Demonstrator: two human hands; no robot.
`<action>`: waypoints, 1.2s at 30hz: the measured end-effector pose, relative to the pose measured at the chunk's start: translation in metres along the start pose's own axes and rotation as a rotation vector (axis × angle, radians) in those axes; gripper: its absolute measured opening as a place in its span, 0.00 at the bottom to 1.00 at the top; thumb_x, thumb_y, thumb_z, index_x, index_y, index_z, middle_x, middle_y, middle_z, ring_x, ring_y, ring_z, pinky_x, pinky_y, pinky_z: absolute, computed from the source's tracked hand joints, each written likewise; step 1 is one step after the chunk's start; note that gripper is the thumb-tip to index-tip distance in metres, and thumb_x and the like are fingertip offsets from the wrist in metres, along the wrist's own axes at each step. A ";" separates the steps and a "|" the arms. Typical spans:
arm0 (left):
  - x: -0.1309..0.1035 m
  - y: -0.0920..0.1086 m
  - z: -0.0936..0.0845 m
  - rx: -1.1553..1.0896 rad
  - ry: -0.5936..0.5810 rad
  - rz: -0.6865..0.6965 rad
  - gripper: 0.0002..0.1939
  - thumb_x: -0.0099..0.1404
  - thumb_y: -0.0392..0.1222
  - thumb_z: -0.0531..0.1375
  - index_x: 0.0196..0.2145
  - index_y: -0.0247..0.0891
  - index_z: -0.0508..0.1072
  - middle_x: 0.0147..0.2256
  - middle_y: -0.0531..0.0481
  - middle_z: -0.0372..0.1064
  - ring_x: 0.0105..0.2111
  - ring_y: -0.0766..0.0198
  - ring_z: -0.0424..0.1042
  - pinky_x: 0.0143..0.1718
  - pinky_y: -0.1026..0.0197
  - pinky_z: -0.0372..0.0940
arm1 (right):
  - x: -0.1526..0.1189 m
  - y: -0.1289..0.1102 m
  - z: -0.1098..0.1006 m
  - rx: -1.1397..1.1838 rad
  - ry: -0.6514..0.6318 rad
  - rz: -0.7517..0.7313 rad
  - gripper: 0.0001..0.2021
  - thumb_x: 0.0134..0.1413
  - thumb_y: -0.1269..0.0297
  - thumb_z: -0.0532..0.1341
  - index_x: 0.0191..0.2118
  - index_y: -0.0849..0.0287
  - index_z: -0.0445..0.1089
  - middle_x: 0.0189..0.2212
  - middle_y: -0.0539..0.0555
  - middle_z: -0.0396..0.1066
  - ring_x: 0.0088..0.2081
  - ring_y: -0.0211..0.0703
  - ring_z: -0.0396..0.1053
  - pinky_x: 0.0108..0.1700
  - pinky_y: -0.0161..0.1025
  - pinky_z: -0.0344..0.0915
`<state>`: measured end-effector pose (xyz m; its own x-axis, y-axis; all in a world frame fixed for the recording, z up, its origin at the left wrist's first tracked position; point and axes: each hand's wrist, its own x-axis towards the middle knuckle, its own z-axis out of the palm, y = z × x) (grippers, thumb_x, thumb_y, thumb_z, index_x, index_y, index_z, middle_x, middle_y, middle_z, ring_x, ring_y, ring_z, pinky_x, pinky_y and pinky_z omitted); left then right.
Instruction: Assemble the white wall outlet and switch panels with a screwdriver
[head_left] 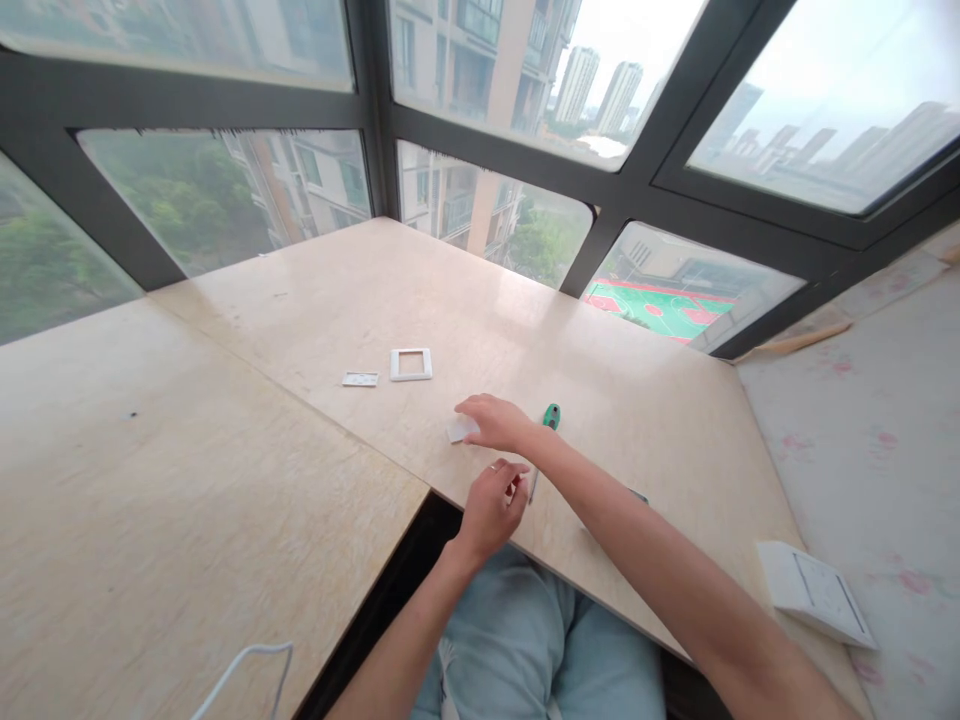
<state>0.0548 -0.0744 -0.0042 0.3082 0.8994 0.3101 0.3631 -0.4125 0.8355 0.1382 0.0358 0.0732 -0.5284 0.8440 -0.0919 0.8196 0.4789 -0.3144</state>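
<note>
My right hand (495,422) reaches over the tabletop, its fingers on a small white plate (459,429) that lies on or just above the surface. Near the front edge is my left hand (493,500), fingers curled with the tips close together; whether anything is between them is too small to tell. A screwdriver with a green and black handle (552,416) lies partly behind my right forearm, its shaft showing near my left fingertips. Farther back are a white square frame (411,365) and, to its left, a small white rectangular piece (360,380).
The pale stone-patterned tabletop (300,330) runs back to the windows. A white box-like device (816,594) stands by the wall at the right. A white cable (255,650) lies at the lower left. A dark object is partly hidden by my right forearm.
</note>
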 end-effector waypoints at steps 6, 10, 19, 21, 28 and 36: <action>0.000 0.002 -0.003 -0.114 0.000 -0.007 0.09 0.68 0.34 0.55 0.40 0.39 0.75 0.33 0.47 0.73 0.32 0.60 0.72 0.36 0.59 0.68 | 0.013 -0.002 0.000 -0.098 -0.131 0.046 0.06 0.51 0.68 0.66 0.37 0.60 0.77 0.40 0.62 0.78 0.41 0.54 0.74 0.40 0.43 0.67; -0.001 0.002 -0.003 -0.128 0.018 -0.011 0.09 0.68 0.34 0.55 0.40 0.38 0.76 0.32 0.47 0.73 0.31 0.61 0.71 0.36 0.60 0.67 | 0.009 0.003 -0.002 -0.059 -0.119 0.065 0.10 0.46 0.68 0.67 0.38 0.61 0.76 0.38 0.61 0.77 0.39 0.54 0.73 0.38 0.42 0.65; 0.001 0.000 -0.005 -0.256 0.067 -0.033 0.10 0.68 0.36 0.56 0.39 0.36 0.77 0.31 0.48 0.72 0.29 0.64 0.69 0.34 0.62 0.64 | -0.056 0.023 -0.024 0.283 0.106 0.109 0.11 0.46 0.70 0.65 0.39 0.60 0.74 0.37 0.56 0.76 0.38 0.46 0.73 0.41 0.41 0.69; 0.003 0.002 -0.006 -0.295 0.091 -0.065 0.10 0.67 0.38 0.56 0.39 0.36 0.78 0.32 0.48 0.73 0.30 0.63 0.70 0.34 0.62 0.65 | -0.082 0.029 -0.029 0.379 0.146 0.125 0.11 0.51 0.67 0.63 0.42 0.61 0.73 0.38 0.56 0.77 0.38 0.45 0.75 0.39 0.39 0.72; -0.004 0.055 -0.010 -0.655 0.039 -0.306 0.15 0.67 0.50 0.62 0.42 0.36 0.78 0.33 0.48 0.76 0.31 0.63 0.73 0.35 0.61 0.69 | -0.179 0.023 -0.023 0.418 0.513 -0.038 0.11 0.55 0.66 0.62 0.45 0.57 0.71 0.37 0.56 0.75 0.38 0.45 0.74 0.39 0.42 0.73; -0.011 0.104 -0.004 -1.035 -0.349 -0.681 0.27 0.55 0.60 0.71 0.38 0.31 0.81 0.29 0.47 0.74 0.28 0.64 0.73 0.28 0.62 0.73 | -0.240 0.008 -0.031 -0.269 0.544 -0.419 0.07 0.58 0.74 0.60 0.41 0.58 0.71 0.32 0.54 0.74 0.33 0.43 0.70 0.36 0.42 0.71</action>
<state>0.0860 -0.1272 0.0812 0.6003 0.7335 -0.3188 -0.2622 0.5571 0.7880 0.2787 -0.1558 0.1224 -0.6821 0.5443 0.4883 0.6361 0.7711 0.0291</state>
